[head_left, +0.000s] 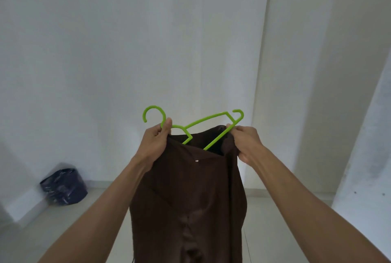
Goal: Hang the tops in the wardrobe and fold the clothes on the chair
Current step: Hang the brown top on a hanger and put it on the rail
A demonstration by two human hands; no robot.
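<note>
Brown top [190, 195] up in front of us with a green hanger [203, 127] going into its neck.

We have the left hand [155, 142] gripping the hanger just below its hook, fingers curled round the stem with the thumb on top, and pinching the fabric edge there too. Our right hand [243, 140] grips the other side of the collar, fingers closed on the cloth beside the hanger's lower bar. One hanger arm dips inside the opening; the garment hangs straight down between our forearms. Away on the floor at the left, against the white wall [105, 51], sits a dark bag [63, 186].
</note>
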